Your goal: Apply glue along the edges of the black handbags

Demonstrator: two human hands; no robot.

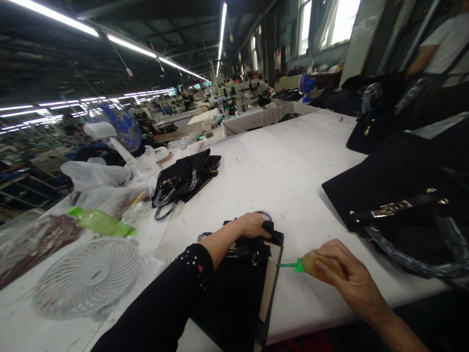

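A black handbag [234, 293] lies flat before me, a pale strip [269, 283] showing along its right side. My left hand [254, 226] is closed over black material at the bag's far end; its fingertips are partly hidden. Wrapped in my right hand [346, 276] is a squeeze bottle [318, 265] with amber contents and a green cap. Its thin green nozzle points left at the strip's edge; whether it touches cannot be made out. Clear plastic covers the bag's handle [264, 215].
Several black bags [186, 176] lie farther left, and more bags [403, 195] are piled at right. A white fan [91, 276], a green bottle [104, 222] and plastic bags [98, 176] occupy the left. One person [445, 49] stands at far right.
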